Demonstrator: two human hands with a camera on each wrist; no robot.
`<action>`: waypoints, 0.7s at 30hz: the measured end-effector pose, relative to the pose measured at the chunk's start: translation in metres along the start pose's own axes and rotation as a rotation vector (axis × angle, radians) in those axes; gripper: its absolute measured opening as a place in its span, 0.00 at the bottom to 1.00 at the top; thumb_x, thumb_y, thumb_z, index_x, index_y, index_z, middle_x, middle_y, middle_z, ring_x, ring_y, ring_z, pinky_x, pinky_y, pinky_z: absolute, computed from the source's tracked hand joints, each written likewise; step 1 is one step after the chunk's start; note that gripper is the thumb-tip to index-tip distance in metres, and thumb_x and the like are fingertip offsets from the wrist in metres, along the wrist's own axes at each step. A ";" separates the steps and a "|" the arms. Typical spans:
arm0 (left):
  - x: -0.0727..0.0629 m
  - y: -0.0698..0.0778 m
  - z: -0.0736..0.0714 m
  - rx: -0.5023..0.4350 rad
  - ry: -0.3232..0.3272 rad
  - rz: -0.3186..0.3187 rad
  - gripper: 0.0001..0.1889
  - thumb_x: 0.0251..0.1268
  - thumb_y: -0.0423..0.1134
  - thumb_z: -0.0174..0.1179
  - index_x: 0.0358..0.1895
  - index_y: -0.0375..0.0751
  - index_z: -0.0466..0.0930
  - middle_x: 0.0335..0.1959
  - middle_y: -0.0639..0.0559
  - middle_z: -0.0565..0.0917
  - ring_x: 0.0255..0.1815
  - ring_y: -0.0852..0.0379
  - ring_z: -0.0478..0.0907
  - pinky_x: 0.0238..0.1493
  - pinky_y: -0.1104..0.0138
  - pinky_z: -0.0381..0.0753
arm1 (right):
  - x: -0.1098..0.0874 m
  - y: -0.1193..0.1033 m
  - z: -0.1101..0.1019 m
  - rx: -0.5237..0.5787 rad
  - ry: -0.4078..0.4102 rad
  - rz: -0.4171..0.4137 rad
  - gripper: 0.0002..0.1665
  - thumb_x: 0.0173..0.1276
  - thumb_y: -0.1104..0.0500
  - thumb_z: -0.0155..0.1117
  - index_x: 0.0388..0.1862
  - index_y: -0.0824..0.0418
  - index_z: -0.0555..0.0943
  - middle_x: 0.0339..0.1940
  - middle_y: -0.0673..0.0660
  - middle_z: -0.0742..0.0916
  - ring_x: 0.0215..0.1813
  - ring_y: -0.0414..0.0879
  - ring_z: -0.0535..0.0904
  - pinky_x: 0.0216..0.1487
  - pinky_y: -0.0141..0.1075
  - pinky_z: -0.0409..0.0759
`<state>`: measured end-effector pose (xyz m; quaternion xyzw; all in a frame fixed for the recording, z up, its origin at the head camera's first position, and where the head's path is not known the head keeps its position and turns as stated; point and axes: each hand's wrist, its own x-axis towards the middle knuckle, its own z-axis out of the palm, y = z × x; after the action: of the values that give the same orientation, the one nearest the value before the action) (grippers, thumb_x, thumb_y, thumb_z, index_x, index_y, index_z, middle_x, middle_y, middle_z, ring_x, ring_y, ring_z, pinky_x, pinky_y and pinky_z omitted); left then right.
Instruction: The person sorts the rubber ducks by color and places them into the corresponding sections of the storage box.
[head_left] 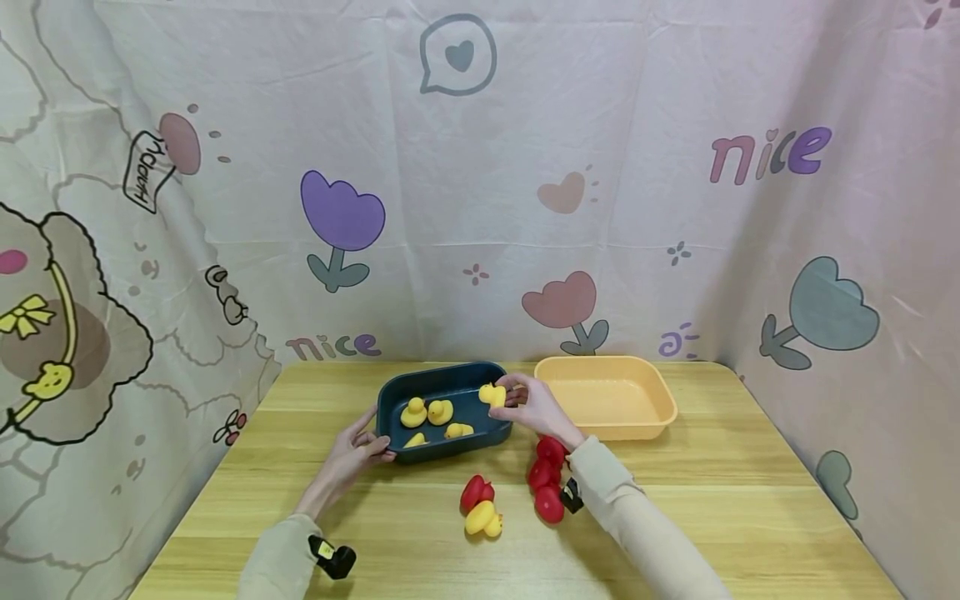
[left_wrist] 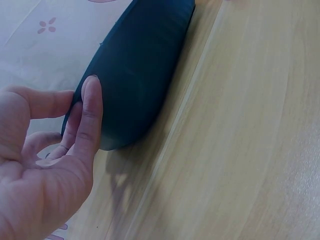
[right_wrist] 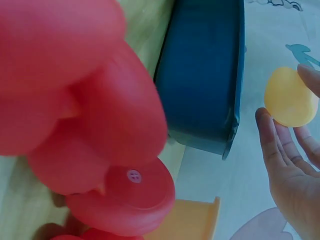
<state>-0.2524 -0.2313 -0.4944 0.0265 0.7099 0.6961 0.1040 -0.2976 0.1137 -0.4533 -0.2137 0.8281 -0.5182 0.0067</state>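
Four yellow ducks lay in a blue tray near the far edge of the table in the head view. In the left wrist view, the left hand clamped the tray's left end between thumb and fingers. In the right wrist view, the right hand pinched another duck above the rim.

Wears long, plain, cream-coloured sleeves, with a left sleeve nearer the tabletop's left edge and a right sleeve softly creased toward its end. Carries a blocky black device with a small yellow label beside the former, and a smaller-looking black unit beside the latter. Leaves left hand and right hand bare.
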 end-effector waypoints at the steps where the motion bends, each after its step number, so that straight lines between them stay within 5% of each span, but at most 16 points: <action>1: 0.000 0.000 0.000 0.000 0.000 0.000 0.41 0.76 0.29 0.53 0.83 0.41 0.37 0.32 0.53 0.77 0.36 0.60 0.86 0.47 0.68 0.89 | 0.002 0.000 0.000 -0.006 -0.002 -0.001 0.27 0.61 0.60 0.76 0.57 0.67 0.79 0.52 0.64 0.85 0.47 0.52 0.85 0.53 0.38 0.88; 21: -0.001 0.000 0.000 -0.021 0.000 0.005 0.41 0.75 0.28 0.52 0.83 0.39 0.37 0.32 0.54 0.77 0.35 0.61 0.86 0.47 0.69 0.89 | 0.034 -0.003 0.005 -0.137 0.005 0.053 0.26 0.62 0.61 0.75 0.56 0.69 0.78 0.51 0.64 0.84 0.50 0.57 0.85 0.53 0.41 0.89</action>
<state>-0.2517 -0.2313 -0.4945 0.0270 0.7024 0.7038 0.1025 -0.3263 0.0962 -0.4454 -0.1906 0.8669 -0.4605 0.0037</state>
